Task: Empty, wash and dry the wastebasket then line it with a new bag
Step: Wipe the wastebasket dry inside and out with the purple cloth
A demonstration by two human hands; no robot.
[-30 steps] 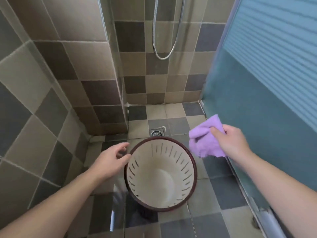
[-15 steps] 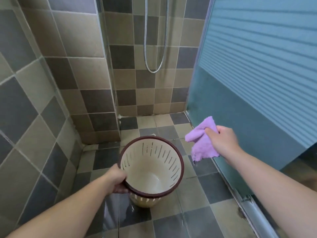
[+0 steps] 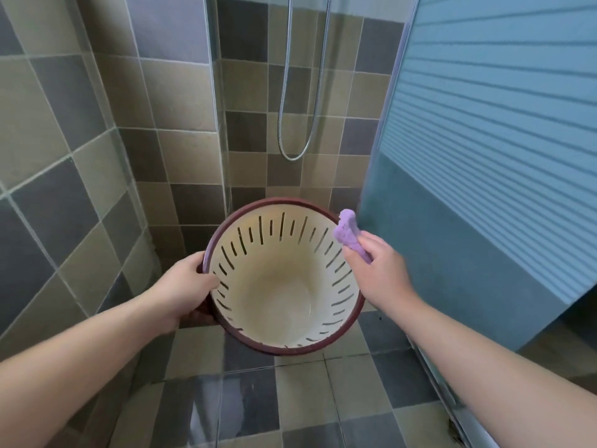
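A cream wastebasket [image 3: 277, 295] with slotted walls and a dark red rim is held up off the floor, its mouth tilted toward me. It is empty inside. My left hand [image 3: 185, 286] grips its left rim, thumb inside the wall. My right hand [image 3: 376, 273] holds a purple cloth [image 3: 349, 236] at the basket's right rim; the cloth touches the upper right edge.
I stand in a tiled shower corner. A metal shower hose [image 3: 298, 92] hangs on the back wall. A clear glass panel [image 3: 219, 124] stands at the left and a frosted blue sliding door [image 3: 484, 156] at the right. Wet floor tiles [image 3: 290, 399] lie below.
My left hand took hold of the basket's rim and lifted it off the floor toward me. My right hand brought the purple cloth left to the basket's right rim.
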